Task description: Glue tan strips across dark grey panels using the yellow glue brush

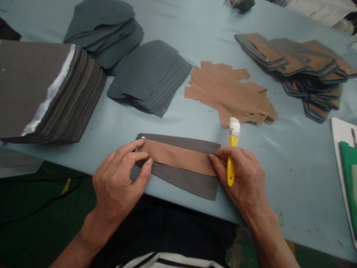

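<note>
My left hand (118, 182) is narrowed to a pinch, thumb and fingertips on the end of the tan strip (178, 156), which lies across the middle of a dark grey sheet (185, 186) near the bench's (281, 178) front edge. My right hand (242, 180) is closed around the yellow handle of a brush (230, 173), its clotted white bristles (234, 125) pointing away from me, while my forefinger reaches out to press the strip's other end. Holding the brush this way seems to leave that finger free, so both hands can keep the strip flat and straight. The strip is smooth and matte with a slight wave along it, and the sheet has a soft, foam-like look and gently curved long sides. Toward the far edge of the bench, loose tan strips (230, 93) lie in an overlapping heap, probably within easy reach for that reason. Beside them, dark pieces with tan centres (304, 65) fan out in staggered rows. Stacks of dark grey sheets (149, 76) sit to my left, and a thick, dense stack (41, 93) fills the left end, with a white smear along its top edge.
</note>
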Tool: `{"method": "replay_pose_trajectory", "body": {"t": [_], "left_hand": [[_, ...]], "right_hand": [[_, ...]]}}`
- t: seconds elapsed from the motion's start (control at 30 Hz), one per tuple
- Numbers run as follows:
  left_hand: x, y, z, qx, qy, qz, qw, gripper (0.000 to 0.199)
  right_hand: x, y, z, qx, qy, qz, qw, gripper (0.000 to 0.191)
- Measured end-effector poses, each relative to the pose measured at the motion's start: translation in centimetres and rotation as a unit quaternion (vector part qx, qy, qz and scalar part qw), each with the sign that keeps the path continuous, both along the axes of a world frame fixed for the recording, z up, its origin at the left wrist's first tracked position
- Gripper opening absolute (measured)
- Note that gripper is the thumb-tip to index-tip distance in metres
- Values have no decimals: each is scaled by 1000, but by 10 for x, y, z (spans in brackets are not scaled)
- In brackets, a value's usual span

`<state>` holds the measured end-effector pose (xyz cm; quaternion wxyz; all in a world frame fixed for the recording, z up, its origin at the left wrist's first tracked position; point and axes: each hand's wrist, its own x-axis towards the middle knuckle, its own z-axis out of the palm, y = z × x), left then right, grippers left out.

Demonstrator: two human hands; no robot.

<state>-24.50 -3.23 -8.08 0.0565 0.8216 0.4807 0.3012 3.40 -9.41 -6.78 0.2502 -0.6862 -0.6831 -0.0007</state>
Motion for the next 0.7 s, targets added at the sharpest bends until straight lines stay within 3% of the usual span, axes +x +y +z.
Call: {"method": "replay_pose_trajectory", "body": {"t": [0.7], "left_hand": [[0,0,1,0,-2,-4,1000,11]], "right_hand": [[-1,-1,-2,0,2,-9,1000,8]]}}
